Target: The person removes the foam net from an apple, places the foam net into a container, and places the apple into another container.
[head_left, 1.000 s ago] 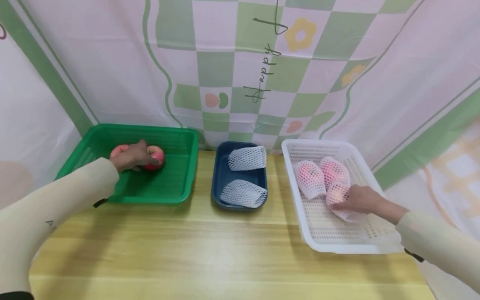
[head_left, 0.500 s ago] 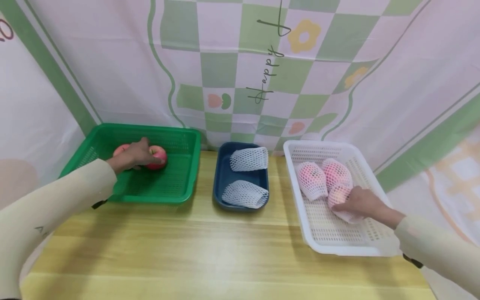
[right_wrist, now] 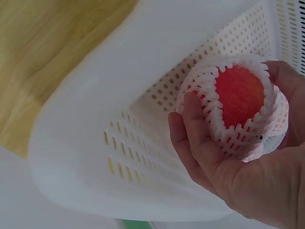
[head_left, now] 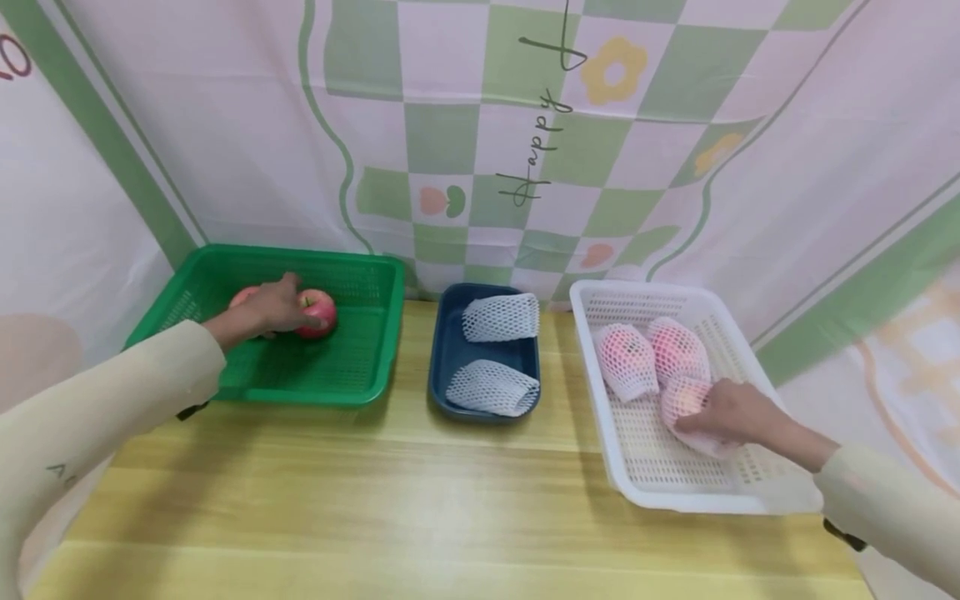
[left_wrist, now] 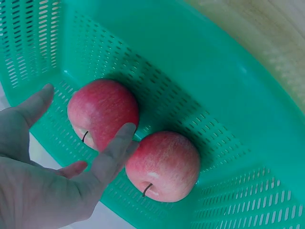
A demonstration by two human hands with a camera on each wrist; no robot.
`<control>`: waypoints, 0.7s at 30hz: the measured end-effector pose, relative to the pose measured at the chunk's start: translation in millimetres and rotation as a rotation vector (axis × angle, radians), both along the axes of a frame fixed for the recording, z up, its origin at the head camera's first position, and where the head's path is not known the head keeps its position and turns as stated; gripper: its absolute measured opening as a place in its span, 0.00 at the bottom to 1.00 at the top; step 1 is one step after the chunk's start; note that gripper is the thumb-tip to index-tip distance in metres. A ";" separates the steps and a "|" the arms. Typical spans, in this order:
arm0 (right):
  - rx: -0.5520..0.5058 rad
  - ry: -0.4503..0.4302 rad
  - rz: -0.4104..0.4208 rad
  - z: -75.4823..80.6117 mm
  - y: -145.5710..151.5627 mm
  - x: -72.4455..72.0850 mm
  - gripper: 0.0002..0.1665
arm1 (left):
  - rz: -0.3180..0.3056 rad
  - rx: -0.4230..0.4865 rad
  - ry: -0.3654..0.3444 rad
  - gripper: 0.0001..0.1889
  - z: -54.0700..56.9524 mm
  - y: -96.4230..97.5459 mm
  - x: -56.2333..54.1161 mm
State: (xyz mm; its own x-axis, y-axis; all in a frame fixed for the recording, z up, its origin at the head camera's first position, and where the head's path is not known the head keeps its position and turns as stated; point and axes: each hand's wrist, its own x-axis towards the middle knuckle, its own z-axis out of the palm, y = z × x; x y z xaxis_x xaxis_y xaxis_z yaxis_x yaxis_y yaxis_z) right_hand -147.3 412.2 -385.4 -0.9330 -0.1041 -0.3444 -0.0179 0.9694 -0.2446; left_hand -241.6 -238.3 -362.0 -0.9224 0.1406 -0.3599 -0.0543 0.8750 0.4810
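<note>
My left hand (head_left: 276,307) is inside the green basket (head_left: 315,367) with two red apples. In the left wrist view its thumb and fingers are spread around one apple (left_wrist: 102,112), a gap showing beside the thumb; the fingers reach between it and the second apple (left_wrist: 164,167). My right hand (head_left: 731,412), in the white basket (head_left: 626,483), curls its fingers and thumb around an apple in a white foam net (right_wrist: 240,95). Bare red skin shows through the net's open end. Two more netted apples (head_left: 628,358) lie beside it.
Between the baskets stands a small dark blue tray (head_left: 442,342) holding two unfilled white foam nets (head_left: 501,317). All three containers sit on a wooden table (head_left: 450,500). Behind it hangs a checked green and white cloth (head_left: 442,137).
The head view has shifted slightly. My right hand has moved a little to the right with its netted apple. My left hand stays at the same apple.
</note>
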 end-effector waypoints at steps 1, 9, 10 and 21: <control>0.001 0.000 0.001 2.3 -0.9 0.6 0.33 | -0.006 -0.004 0.009 0.49 -0.1 -0.5 0.7; -0.005 0.016 0.007 25.6 -12.0 2.5 0.30 | -0.025 -0.038 0.060 0.51 7.6 -4.6 8.2; -0.009 0.021 0.013 28.3 -14.4 2.7 0.30 | -0.024 -0.038 0.061 0.51 8.4 -6.0 8.8; -0.013 0.117 0.065 62.6 -42.5 -2.1 0.39 | -0.027 -0.031 0.093 0.50 17.1 -10.4 10.6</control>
